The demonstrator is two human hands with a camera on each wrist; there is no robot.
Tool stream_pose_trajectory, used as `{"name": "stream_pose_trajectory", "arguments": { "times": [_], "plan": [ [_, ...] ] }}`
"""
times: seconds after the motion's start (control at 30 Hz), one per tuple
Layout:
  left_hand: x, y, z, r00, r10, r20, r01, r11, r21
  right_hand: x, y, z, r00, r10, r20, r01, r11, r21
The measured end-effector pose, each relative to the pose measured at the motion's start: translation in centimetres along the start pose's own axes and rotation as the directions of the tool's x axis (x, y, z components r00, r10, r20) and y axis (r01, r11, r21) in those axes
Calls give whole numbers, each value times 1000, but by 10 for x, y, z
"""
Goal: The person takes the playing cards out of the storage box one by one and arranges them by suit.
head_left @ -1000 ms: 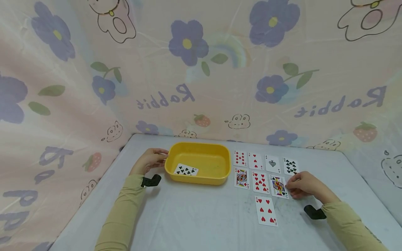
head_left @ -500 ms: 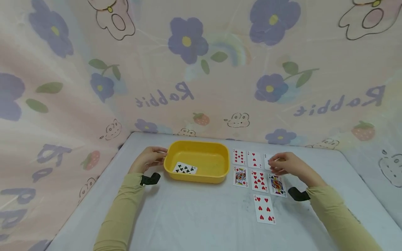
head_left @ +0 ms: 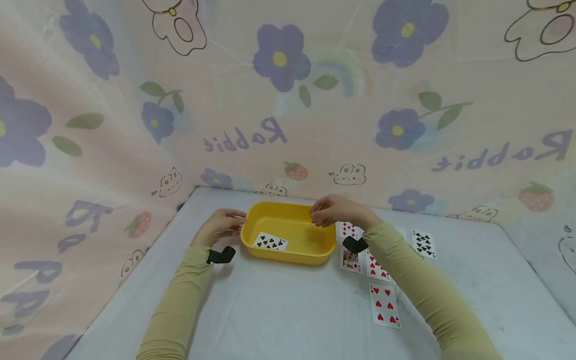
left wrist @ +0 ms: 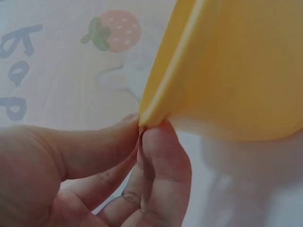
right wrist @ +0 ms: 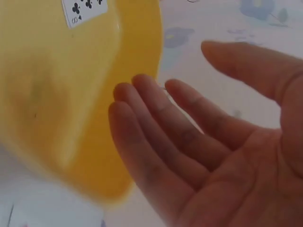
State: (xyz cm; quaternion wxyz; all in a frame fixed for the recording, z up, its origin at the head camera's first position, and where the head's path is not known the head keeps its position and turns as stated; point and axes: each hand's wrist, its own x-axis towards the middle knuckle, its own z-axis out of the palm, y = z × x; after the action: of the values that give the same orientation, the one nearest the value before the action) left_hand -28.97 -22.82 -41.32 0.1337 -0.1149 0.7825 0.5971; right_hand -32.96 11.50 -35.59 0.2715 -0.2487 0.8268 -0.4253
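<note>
A shallow yellow plastic basin (head_left: 288, 257) stands on the white-covered table. At its left end my left hand (head_left: 219, 227) pinches the rim between thumb and fingers, which the left wrist view shows close up. Over the basin's right rim hovers my right hand (head_left: 337, 210). In the right wrist view its fingers (right wrist: 156, 156) are extended, the thumb stands well apart, and nothing is held. One club playing card (head_left: 270, 241) lies face up inside the basin, by the front wall.
Right of the basin lie face-up cards: a king (head_left: 350, 258), a heart card (head_left: 377, 265), a six of hearts (head_left: 384, 305) nearer the front, and a club card (head_left: 424, 244) farther right. My right forearm hides several others. A patterned curtain (head_left: 315, 125) hangs behind.
My right hand has swept left, from beside the jack, across the card rows to the basin's right rim. My left hand keeps its place on the basin.
</note>
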Motion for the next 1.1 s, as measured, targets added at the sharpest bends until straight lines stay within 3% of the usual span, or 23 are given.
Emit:
{"name": "stream_pose_trajectory", "arguments": {
  "times": [0.17,0.37,0.6,0.87,1.1],
  "plan": [
    [0,0,-1,1000,-3,-11,3,1000,7,34,-4,16,996,5,90,-8,1000,26],
    [1,-4,-1,1000,-10,-2,10,1000,11,55,-2,35,980,107,167,-116,992,46],
    [2,-1,1,998,-44,-35,44,999,1,71,-1,46,967,137,217,-162,981,104],
    [2,0,3,999,-31,-23,31,1000,1,83,1,52,959,170,225,-212,961,177],
    [1,1,2,1000,-22,-13,22,1000,4,86,-1,59,951,157,265,-207,963,174]
  ]
}}
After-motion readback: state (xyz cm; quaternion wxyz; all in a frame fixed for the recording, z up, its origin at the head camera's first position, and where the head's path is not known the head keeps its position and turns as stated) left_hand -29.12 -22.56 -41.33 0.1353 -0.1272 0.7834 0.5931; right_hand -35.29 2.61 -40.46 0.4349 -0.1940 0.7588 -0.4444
